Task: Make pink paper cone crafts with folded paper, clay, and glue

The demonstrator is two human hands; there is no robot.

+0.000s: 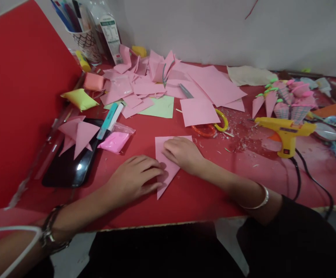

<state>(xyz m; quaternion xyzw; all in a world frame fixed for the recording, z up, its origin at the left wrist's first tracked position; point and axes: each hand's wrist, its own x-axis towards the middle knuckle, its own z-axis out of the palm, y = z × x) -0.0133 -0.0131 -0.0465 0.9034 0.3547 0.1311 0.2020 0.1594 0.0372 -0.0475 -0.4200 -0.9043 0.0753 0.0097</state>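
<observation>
label on packet [110, 35], print too small to read, no legible text

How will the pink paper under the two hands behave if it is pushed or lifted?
The pink paper looks thin and lies flat, so it is probably very light and floppy when lifted by a corner. The red table looks smooth, so it may slide easily; the left hand and right hand press on it.

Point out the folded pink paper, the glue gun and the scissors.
folded pink paper [159, 148], head view: the bare upper left part, beside the knuckles.
glue gun [286, 129], head view: the yellow body above the grip.
scissors [204, 131], head view: the orange handle loop.
</observation>
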